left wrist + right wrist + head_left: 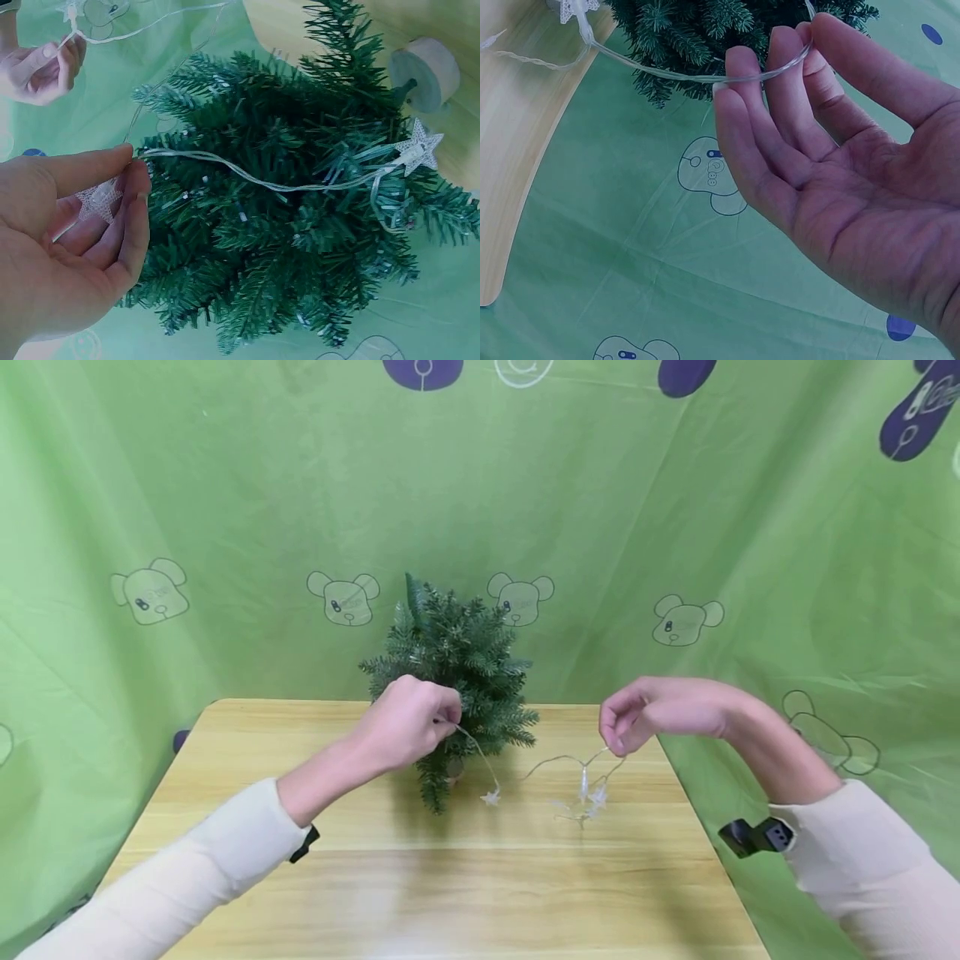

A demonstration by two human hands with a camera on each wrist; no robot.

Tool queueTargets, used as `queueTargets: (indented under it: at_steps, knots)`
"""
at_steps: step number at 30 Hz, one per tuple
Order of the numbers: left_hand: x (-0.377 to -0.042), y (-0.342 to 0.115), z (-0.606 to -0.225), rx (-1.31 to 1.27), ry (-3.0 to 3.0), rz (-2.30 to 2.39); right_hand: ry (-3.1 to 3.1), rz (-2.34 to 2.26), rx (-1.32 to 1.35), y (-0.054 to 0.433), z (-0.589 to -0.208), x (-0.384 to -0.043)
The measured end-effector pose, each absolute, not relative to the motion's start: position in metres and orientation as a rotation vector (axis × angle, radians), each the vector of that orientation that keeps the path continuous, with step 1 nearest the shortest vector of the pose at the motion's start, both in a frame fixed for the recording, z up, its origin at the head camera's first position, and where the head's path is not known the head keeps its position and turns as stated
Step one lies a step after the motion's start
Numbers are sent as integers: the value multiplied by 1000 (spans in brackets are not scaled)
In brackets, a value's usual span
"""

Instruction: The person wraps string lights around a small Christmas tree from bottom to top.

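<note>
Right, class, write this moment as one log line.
left hand: pinches light string | right hand: pinches light string | tree: on table

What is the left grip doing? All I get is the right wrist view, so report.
Observer: In the head view, the left grip pinches the string in front of the tree.
Operator: Tell me what shows right beside its palm.
Observer: The left wrist view shows a clear star there; whether it touches the palm, I cannot tell.
Operator: Now report on the other side.
Observer: In the head view, several more stars are bunched below the right grip, too tangled to count.
</note>
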State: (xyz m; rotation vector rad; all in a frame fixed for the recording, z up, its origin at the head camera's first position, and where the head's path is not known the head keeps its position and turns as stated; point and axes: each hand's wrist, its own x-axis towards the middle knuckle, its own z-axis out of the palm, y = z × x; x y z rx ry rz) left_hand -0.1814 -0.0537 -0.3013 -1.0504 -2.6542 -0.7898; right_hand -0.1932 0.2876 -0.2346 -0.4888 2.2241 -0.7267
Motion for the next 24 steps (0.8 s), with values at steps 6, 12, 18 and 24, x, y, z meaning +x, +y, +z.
queueTargets:
  at_steps: [6, 12, 18, 24]
  knots:
    - [-179, -46, -293, -1094, -2711, -760, 2224, -733, -485, 289, -235, -192]
    - [-178, -30, -290, -1150, -2771, -685, 2231, -736, -486, 288, -236, -191]
    - [-180, -14, -289, -1209, -2803, -628, 2229, -768, -461, 289, -241, -191]
    - [-184, -8, -292, -1224, -2806, -546, 2240, -770, -451, 292, -242, -191]
